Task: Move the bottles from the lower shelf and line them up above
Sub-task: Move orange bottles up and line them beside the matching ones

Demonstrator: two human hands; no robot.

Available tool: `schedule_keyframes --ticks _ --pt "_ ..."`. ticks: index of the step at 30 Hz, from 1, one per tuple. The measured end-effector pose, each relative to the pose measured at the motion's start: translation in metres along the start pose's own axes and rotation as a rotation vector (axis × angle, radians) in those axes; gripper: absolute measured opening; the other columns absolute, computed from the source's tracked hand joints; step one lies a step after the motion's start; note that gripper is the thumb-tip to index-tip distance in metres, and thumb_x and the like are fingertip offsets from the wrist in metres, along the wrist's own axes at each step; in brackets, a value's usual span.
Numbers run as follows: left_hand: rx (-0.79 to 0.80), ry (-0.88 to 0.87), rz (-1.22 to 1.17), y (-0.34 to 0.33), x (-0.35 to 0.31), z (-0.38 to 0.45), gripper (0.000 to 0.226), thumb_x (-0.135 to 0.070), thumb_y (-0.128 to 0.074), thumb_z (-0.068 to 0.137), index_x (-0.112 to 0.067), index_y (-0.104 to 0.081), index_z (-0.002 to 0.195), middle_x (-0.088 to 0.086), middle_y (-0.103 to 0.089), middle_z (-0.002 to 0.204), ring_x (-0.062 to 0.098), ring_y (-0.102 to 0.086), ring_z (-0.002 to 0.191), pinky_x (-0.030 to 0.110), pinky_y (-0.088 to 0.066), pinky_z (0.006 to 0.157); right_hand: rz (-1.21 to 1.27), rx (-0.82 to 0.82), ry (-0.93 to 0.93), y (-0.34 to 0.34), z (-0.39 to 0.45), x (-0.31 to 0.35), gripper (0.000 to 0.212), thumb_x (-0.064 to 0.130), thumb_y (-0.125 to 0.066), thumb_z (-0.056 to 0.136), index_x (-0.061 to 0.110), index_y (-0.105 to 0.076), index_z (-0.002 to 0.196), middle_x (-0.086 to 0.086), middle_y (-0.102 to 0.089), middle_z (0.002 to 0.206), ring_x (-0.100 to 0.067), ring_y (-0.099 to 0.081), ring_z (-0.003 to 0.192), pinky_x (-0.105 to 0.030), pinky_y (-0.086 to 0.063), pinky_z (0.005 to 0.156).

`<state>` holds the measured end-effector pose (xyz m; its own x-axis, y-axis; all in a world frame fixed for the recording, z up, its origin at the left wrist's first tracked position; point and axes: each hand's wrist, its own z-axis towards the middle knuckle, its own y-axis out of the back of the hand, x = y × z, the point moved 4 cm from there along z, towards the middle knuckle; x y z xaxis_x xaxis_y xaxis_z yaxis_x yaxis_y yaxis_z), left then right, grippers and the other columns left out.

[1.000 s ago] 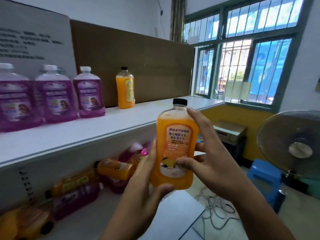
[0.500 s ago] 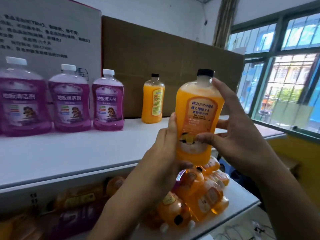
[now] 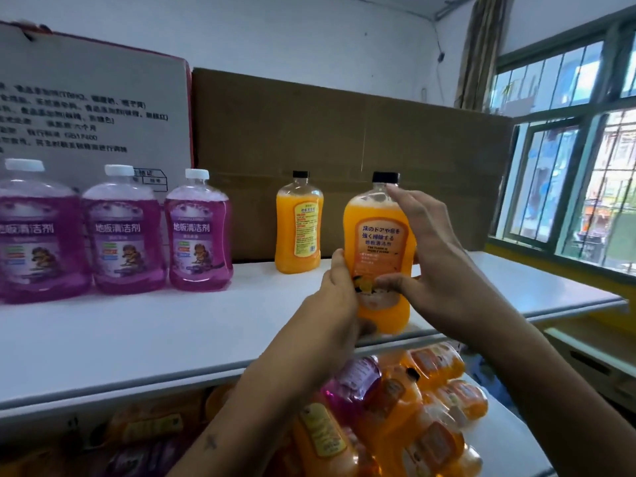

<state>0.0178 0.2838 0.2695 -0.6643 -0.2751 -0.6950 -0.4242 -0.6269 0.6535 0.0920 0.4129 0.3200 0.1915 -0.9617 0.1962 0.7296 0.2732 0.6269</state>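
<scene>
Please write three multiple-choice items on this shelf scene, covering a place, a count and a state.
1. Where does the standing orange bottle stand?
A. right of the purple bottles
B. left of them
C. on the lower shelf

2. How many purple bottles stand on the upper shelf?
A. one
B. three
C. five

3. How is the held orange bottle?
A. lying flat
B. uncapped
C. upright in both hands

Answers: 1 A, it stands past the rightmost purple one; 2 B, three white caps show; 3 C, the left hand and right hand grip it, black cap up.
</scene>
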Motion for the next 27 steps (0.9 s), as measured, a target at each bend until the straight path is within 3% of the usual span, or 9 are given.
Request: schedule_keyframes --ticks 2,4,6,9,13,18,20,24,27 --pt "-0.011 0.076 0.017 -0.003 -0.003 0.005 0.09 -0.023 -0.054 0.099 -0.029 0.019 0.152 0.002 -0.035 0.155 0.02 -0.055 0.123 0.032 -0.051 0.098 -0.001 0.024 0.015 0.001 0.007 -0.011 0.111 0.014 -0.085 0.076 0.056 -0.011 0.148 0.022 -0.016 0.153 0.009 -0.027 0.116 -0.005 -0.039 0.076" --pt "-0.041 0.064 0.099 -0.006 -0.003 0.011 0.078 -0.013 -0.045 0.102 -0.013 0.012 0.155 0.014 -0.026 0.158 0.033 -0.053 0.125 0.043 -0.048 0.102 0.025 0.06 0.024 -0.001 0.016 -0.026 0.11 0.013 -0.084 0.077 0.056 -0.01 0.147 0.022 -0.015 0.153 0.004 -0.028 0.12 -0.014 -0.04 0.088" --pt "-0.042 0.067 0.161 -0.01 -0.005 0.021 0.072 -0.017 -0.04 0.104 -0.008 0.01 0.155 0.019 -0.02 0.158 0.04 -0.045 0.13 0.039 -0.041 0.103 0.055 0.086 0.032 -0.004 0.023 -0.039 0.11 0.01 -0.083 0.077 0.056 -0.009 0.146 0.023 -0.015 0.153 -0.001 -0.029 0.123 -0.01 -0.037 0.085" --pt "0.009 0.112 0.299 -0.013 -0.01 0.036 0.093 -0.027 -0.053 0.1 -0.016 0.022 0.153 0.01 -0.02 0.162 0.026 -0.045 0.134 0.031 -0.038 0.106 0.087 0.088 0.048 -0.012 0.033 -0.061 0.11 0.004 -0.08 0.078 0.052 -0.01 0.148 0.017 -0.013 0.156 -0.005 -0.029 0.125 -0.004 -0.035 0.078" --pt "0.0 0.228 0.41 -0.02 -0.01 0.047 0.084 -0.033 -0.047 0.102 -0.022 0.018 0.154 0.005 -0.025 0.161 0.023 -0.046 0.134 0.034 -0.039 0.11 0.166 0.084 0.042 -0.024 0.048 -0.081 0.105 0.0 -0.079 0.079 0.041 -0.016 0.151 0.009 -0.014 0.157 -0.011 -0.032 0.129 -0.014 -0.039 0.09" --pt "-0.014 0.251 0.581 -0.025 -0.008 0.052 0.059 -0.033 -0.035 0.104 -0.013 -0.014 0.155 0.009 -0.029 0.156 0.026 -0.043 0.134 0.038 -0.037 0.108 0.226 0.083 0.059 -0.046 0.067 -0.094 0.101 -0.003 -0.077 0.079 0.037 -0.018 0.151 0.004 -0.012 0.159 -0.026 -0.041 0.133 -0.01 -0.038 0.085" --pt "-0.002 0.267 0.591 -0.026 -0.006 0.052 0.046 -0.031 -0.035 0.104 -0.014 -0.035 0.146 0.009 -0.041 0.148 0.024 -0.046 0.129 0.039 -0.038 0.108 0.223 0.103 0.054 -0.055 0.075 -0.098 0.1 -0.003 -0.076 0.08 0.036 -0.017 0.151 0.001 -0.01 0.16 -0.03 -0.044 0.131 -0.02 -0.044 0.089" --pt "-0.04 0.266 0.572 -0.023 -0.007 0.052 0.038 -0.03 -0.04 0.102 -0.015 -0.053 0.134 0.006 -0.051 0.142 0.022 -0.05 0.125 0.039 -0.039 0.107 0.177 0.147 0.011 -0.062 0.092 -0.103 0.102 -0.004 -0.075 0.079 0.038 -0.015 0.149 -0.001 -0.01 0.159 -0.035 -0.057 0.113 -0.04 -0.057 0.084" --pt "-0.036 0.235 0.555 -0.023 -0.009 0.05 0.035 -0.031 -0.044 0.101 -0.018 -0.057 0.132 0.002 -0.054 0.14 0.018 -0.052 0.122 0.034 -0.04 0.105 0.16 0.137 0.005 -0.069 0.099 -0.109 0.102 -0.004 -0.074 0.08 0.041 -0.013 0.148 0.0 -0.011 0.158 -0.03 -0.058 0.1 -0.037 -0.058 0.075"
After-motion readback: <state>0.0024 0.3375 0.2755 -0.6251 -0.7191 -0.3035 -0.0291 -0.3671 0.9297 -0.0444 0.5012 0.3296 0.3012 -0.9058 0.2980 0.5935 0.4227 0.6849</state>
